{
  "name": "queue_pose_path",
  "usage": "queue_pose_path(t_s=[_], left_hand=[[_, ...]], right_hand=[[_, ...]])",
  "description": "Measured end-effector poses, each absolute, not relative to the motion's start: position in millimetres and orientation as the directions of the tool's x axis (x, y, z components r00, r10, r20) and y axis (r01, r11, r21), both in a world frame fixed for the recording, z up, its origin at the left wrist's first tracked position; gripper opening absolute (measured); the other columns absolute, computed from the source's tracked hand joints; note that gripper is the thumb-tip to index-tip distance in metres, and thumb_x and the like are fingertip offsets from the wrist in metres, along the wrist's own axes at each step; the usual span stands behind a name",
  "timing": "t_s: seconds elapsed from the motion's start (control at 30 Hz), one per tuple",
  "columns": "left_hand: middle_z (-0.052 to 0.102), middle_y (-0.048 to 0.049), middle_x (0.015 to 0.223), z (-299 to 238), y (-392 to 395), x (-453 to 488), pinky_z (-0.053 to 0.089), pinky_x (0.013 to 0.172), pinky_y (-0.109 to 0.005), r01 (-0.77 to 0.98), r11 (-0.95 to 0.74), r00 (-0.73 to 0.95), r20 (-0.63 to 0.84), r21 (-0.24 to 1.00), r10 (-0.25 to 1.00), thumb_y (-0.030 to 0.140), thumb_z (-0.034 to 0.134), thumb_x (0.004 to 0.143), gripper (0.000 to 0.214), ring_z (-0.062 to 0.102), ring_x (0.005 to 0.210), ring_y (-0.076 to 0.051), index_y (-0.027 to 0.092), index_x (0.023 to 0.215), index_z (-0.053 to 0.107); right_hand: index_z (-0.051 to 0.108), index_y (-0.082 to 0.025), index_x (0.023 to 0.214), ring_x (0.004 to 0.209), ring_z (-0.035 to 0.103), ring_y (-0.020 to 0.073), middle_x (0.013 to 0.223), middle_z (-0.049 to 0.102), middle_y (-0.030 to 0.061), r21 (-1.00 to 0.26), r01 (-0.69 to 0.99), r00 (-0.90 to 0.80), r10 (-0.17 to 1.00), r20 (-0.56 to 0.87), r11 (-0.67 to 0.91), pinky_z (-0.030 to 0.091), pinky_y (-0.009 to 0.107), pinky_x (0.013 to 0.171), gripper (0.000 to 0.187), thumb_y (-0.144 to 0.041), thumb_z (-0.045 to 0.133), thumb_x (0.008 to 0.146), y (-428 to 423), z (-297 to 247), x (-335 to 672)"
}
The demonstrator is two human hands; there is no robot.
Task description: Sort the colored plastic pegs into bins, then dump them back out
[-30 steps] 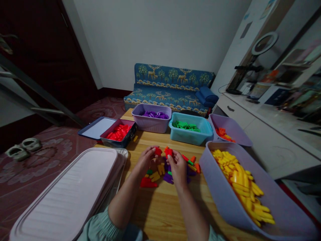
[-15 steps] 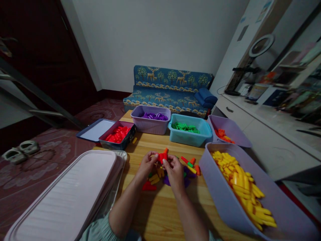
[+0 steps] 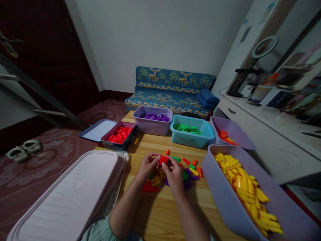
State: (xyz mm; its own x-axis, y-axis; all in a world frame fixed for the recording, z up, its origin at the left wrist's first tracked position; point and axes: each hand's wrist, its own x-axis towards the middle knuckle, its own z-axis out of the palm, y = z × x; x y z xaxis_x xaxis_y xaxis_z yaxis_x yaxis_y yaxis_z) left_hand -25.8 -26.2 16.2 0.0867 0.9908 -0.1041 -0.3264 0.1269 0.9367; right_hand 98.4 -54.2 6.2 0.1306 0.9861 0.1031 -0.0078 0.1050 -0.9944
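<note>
Red plastic pieces (image 3: 164, 159), below the frame's centre, lie directly between the left hand (image 3: 147, 165) and right hand (image 3: 175, 172). Both grips pinch them; long axis unclear.

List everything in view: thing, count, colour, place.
Table: one, tan, centre
Held pieces: count unclear, red, centre
Loose pieces: many, multicoloured, on table
Tin: one, dark, back left
Lavender tubs: three, lavender, back and right
Teal tub: one, teal, back
Tin pieces: many, red, in tin
Tub pieces: many, purple, green, orange, yellow, in tubs
Lids: count unclear, pale pink, left
Sofa: one, blue, back
Door: one, dark red, left
Frame: one, grey, left
Shoes: two, pale, left floor
Cabinet: one, whitish, right
Ring light: one, white, right
Left hand: one, at held pieces
Right hand: one, at held pieces
Sleeves: two, pale green, bottom
</note>
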Motion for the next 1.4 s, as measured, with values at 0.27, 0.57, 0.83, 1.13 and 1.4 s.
queue_pose_path(t_s=[0.27,0.57,0.83,1.13,1.4], left_hand=[[0.069,-0.0035,0.076,15,-27,-21,0.044,0.055,-0.020,-0.346,0.094,0.153,-0.043,0.933,0.987,0.045,0.081,0.060,0.047,0.058,0.059,-0.011,0.012,0.090,0.066],[0.071,-0.0069,0.092,12,-27,-22,0.047,0.062,-0.022,-0.386,0.138,0.151,-0.085,0.912,0.985,0.039,0.082,0.062,0.056,0.063,0.075,-0.015,0.014,0.109,0.064],[0.071,-0.0069,0.084,13,-30,-22,0.045,0.064,-0.021,-0.394,0.170,0.154,-0.117,0.903,0.981,0.039,0.082,0.061,0.046,0.063,0.070,-0.013,0.012,0.095,0.069],[0.071,-0.0071,0.085,22,-29,-23,0.050,0.064,-0.024,-0.463,0.161,0.044,-0.158,0.872,0.986,0.032,0.086,0.055,0.062,0.065,0.071,-0.016,0.012,0.110,0.065],[0.068,-0.0062,0.082,77,5,-73,0.054,0.077,-0.029,-0.833,-0.093,-0.312,-0.322,0.546,0.894,0.010,0.056,0.085,0.010,0.067,0.075,-0.014,0.014,0.093,0.059]], right_hand=[[0.062,-0.014,0.105,0.075,0.068,0.0213,0.091,0.072,0.0096,-0.993,0.010,0.186,0.976,0.117,0.117,0.057,0.033,0.068,0.036,-0.033,0.064,0.074,-53,10,99],[0.059,-0.016,0.107,0.085,0.069,0.0239,0.101,0.071,0.0114,-0.987,-0.105,0.143,0.984,0.106,0.121,0.058,0.036,0.073,0.038,-0.032,0.067,0.072,-52,9,97],[0.058,-0.014,0.108,0.075,0.070,0.0215,0.090,0.072,0.0094,-0.990,-0.064,0.124,0.985,0.120,0.129,0.056,0.034,0.070,0.038,-0.033,0.065,0.076,-51,5,99],[0.057,-0.015,0.115,0.079,0.068,0.0204,0.091,0.071,0.0092,-0.992,0.028,0.124,0.985,0.124,0.121,0.054,0.033,0.073,0.044,-0.037,0.063,0.078,-51,1,102],[0.061,-0.016,0.107,0.074,0.068,0.0203,0.102,0.068,0.0124,-0.997,-0.002,0.163,0.983,0.080,0.081,0.055,0.035,0.069,0.044,-0.045,0.066,0.075,-51,1,101]])
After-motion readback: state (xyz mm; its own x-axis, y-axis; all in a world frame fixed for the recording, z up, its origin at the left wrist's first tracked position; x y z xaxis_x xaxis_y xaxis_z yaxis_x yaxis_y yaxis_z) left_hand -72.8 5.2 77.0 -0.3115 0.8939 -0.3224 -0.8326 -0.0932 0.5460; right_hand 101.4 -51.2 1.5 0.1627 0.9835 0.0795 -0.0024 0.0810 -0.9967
